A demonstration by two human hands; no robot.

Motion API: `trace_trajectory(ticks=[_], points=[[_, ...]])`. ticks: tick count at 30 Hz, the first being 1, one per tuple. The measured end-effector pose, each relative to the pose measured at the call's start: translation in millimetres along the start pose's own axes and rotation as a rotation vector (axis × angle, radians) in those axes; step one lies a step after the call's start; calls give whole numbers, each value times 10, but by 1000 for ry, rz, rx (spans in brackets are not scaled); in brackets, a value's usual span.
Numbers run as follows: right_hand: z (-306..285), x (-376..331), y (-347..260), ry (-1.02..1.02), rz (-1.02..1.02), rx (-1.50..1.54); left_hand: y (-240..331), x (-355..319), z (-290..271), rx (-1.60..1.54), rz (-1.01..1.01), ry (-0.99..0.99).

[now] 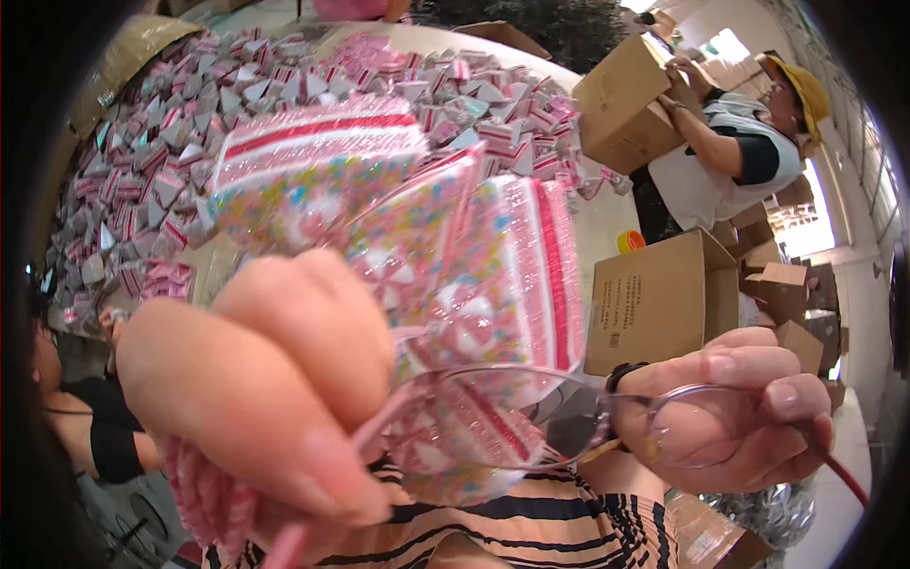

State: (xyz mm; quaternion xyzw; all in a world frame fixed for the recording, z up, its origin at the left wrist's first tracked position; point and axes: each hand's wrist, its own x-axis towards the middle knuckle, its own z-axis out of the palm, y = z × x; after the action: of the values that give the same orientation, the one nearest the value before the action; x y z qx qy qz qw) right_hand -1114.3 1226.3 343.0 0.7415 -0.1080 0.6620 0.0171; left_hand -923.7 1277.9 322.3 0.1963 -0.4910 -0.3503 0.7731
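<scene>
White table, curved along its far rim, carries a broad pile of wrapped cake slices that fills most of its left and far side. Bare surface shows in a strip along the right edge, between pile and boxes. Beyond that edge, a co-worker in a yellow cap grips a cardboard box; a second cardboard box stands nearer, flaps raised. Large sprinkled cake slices with pink and white bands occupy the middle, close to the viewer, leaving little free room beside the left hand. Whether that hand touches them cannot be told.

Left fingers are curled tight, thumb pressed against them, pinching one end of the glasses. Right hand has its fingers bent and nearly closed, fingertips at the outer end of the right lens. The glasses span the gap between both hands, in front of the striped clothing. Yellow tape roll sits at the table's right edge.
</scene>
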Motion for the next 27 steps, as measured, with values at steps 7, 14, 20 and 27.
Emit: trace_trajectory(ticks=[7, 14, 20, 27], points=[[-68, -30, -19, 81, 47, 111, -65, 104, -96, -85, 6, -283], [-19, -32, 57, 164, 73, 78, -189, 158, -150, -181, 17, -333], [2, 3, 73, 145, 69, 147, -82, 155, -106, -147, 15, -229], [94, -65, -8, 235, 131, 135, -70, 144, -91, -150, -4, -305]])
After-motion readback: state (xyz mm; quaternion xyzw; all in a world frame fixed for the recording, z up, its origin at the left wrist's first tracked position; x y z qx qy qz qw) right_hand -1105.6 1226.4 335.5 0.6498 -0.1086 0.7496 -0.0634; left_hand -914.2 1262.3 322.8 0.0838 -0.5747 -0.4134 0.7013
